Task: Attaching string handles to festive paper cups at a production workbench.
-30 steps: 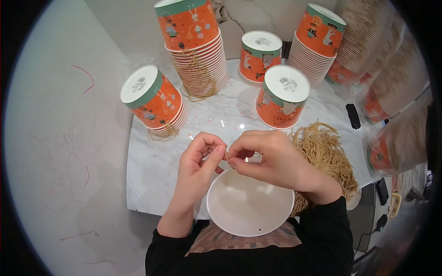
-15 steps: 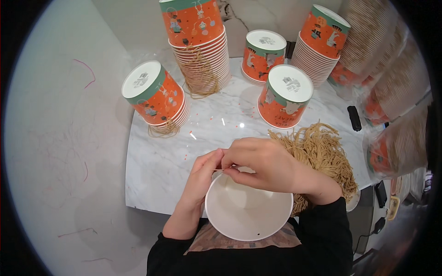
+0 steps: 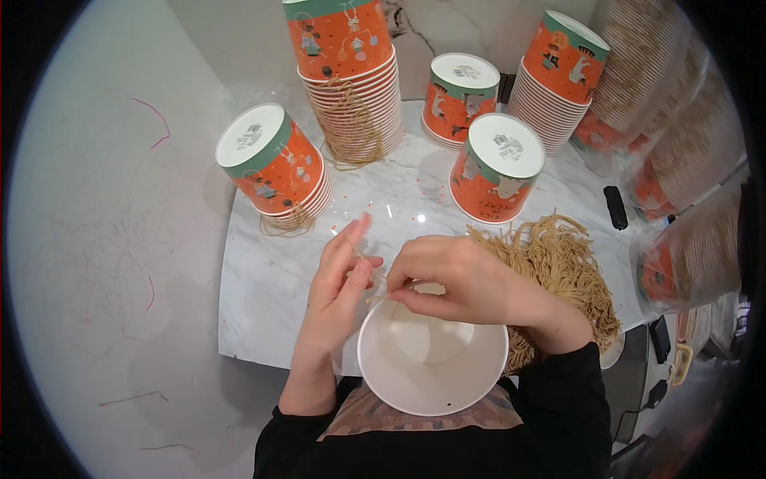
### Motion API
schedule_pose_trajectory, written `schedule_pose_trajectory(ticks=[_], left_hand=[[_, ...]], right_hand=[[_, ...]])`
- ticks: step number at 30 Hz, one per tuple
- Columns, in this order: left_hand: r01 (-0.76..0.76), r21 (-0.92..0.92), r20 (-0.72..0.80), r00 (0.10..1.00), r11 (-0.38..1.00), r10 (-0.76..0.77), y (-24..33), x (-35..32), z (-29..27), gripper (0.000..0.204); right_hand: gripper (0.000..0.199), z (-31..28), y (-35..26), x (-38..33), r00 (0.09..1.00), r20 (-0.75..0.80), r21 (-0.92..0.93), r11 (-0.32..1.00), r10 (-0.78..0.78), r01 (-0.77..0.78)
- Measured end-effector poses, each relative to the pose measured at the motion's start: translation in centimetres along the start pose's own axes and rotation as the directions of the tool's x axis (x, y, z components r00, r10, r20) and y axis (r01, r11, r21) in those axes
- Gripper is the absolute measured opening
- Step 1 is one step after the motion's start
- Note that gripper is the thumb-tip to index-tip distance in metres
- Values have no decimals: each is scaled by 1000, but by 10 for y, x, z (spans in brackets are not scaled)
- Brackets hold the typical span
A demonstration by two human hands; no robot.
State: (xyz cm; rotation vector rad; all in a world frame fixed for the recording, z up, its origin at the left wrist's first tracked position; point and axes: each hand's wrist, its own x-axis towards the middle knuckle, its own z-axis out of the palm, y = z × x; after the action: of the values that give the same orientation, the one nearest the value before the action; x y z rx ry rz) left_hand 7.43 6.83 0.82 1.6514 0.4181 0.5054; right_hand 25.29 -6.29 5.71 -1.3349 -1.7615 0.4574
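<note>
My right hand [image 3: 448,279] is closed in a pinch on a thin tan string [image 3: 380,277], over the far rim of a white-lined paper bucket [image 3: 431,371]. The string runs across to my left hand [image 3: 339,279], where it passes over and between the fingers. That hand's index finger points away from me and its thumb lies close to the other fingers; the exact grip is partly hidden. The bucket is tilted with its mouth toward me, against my apron [image 3: 359,415]. A big heap of tan string [image 3: 558,271] lies beside my right forearm.
Upside-down orange and green buckets stand in a tall stack [image 3: 351,104], a short stack [image 3: 275,164] and a right-hand stack [image 3: 550,88], with single ones [image 3: 459,100] nearby. Bagged bucket stacks [image 3: 686,168] line the right. A black object [image 3: 615,207] lies on the marble table [image 3: 263,311].
My left hand has drawn away from the right and its fingers have spread, the string now showing between the hands. My right hand keeps its pinch in nearly the same place.
</note>
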Motion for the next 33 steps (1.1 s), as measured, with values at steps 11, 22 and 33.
schedule_pose_trajectory(ticks=[11, 22, 33], left_hand=[[62, 351, -208, 978, 934, 14, 21, -7, -5, 39], [15, 165, 111, 993, 986, -33, 12, -15, -15, 19], [88, -466, -10, 994, 880, -105, -24, -1, 10, 21]], right_hand=[[9, 0, 3, 3, 994, 51, 129, 987, 92, -98], [8, 0, 4, 3, 995, 48, 74, 994, 82, -86], [11, 2, 6, 2, 999, 52, -42, 999, 2, 0]])
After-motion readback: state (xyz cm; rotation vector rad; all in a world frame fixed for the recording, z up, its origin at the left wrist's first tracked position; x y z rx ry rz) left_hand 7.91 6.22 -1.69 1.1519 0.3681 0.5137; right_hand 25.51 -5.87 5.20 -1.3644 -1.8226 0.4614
